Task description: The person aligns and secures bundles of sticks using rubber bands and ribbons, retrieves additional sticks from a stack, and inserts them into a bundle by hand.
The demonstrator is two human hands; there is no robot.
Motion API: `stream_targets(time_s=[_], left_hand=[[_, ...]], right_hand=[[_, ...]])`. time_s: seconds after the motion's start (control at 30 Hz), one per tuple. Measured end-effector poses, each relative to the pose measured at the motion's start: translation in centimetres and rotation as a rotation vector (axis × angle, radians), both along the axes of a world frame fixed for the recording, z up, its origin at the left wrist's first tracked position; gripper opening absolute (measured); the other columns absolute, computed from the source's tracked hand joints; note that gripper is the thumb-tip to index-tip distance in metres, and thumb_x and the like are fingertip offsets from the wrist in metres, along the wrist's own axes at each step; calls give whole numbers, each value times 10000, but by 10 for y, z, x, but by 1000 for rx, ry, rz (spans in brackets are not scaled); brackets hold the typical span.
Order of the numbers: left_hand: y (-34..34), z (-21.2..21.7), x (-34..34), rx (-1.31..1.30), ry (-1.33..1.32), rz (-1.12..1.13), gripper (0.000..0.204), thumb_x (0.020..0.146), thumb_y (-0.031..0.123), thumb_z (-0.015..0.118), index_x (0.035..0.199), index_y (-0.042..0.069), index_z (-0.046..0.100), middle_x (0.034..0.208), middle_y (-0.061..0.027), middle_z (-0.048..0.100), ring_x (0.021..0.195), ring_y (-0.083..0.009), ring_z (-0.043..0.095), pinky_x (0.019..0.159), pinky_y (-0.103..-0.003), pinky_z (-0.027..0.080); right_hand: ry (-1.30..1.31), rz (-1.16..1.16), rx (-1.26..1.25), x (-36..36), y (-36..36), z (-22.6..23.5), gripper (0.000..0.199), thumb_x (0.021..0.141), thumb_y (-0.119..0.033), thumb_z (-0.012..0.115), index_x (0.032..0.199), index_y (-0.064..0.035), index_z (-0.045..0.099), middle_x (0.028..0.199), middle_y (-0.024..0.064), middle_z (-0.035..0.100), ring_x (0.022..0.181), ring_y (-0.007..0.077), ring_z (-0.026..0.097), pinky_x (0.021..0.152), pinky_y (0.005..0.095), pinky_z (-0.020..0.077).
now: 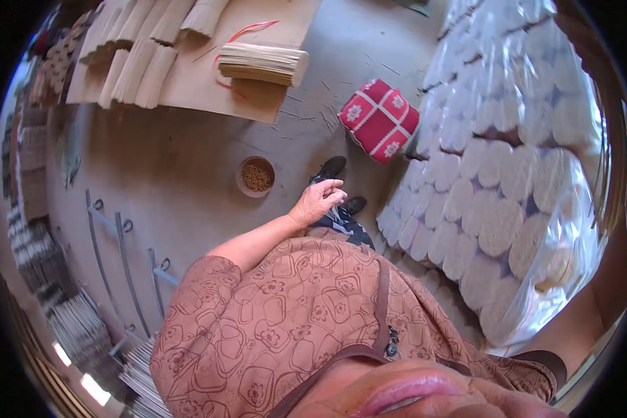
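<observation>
Left hand [318, 202] at frame centre, fingers loosely spread, grasping nothing, hovering over bare concrete floor [181, 167]. Right hand out of view. Nearest: round bowl [256, 175] of brown grains, just left. Red patterned cushion [379, 119] upper right, touching wrapped stacked bundles [508, 174] along right edge. Stick bundle [263, 64] on cardboard [209, 83] at top.

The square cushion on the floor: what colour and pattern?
The cushion is red with a white grid and white flower motifs, seen in the head view.
</observation>
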State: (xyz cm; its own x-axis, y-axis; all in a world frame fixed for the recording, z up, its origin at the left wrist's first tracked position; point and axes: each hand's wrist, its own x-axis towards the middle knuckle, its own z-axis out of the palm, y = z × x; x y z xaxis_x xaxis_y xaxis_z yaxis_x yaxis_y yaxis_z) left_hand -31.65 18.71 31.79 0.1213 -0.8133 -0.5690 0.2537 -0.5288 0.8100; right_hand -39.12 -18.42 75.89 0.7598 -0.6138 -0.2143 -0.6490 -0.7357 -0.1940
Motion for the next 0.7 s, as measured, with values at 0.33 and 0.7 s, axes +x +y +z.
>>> stream_targets(time_s=[0.33, 0.7], left_hand=[[8, -42, 68, 105, 109, 362, 464, 1012, 215, 544, 1385, -50, 463, 1125, -130, 683, 968, -161, 666, 827, -280, 538], [34, -60, 129, 243, 85, 624, 495, 1013, 210, 534, 1408, -67, 423, 1161, -150, 666, 979, -175, 657, 834, -290, 534]], right_hand=[[10, 315, 13, 161, -21, -85, 370, 972, -225, 620, 1277, -52, 503, 880, 105, 600, 676, 134, 609, 573, 298, 557], [68, 369, 216, 271, -20, -136, 266, 842, -150, 678, 1018, 32, 595, 739, 103, 638, 621, 188, 644, 562, 341, 545]])
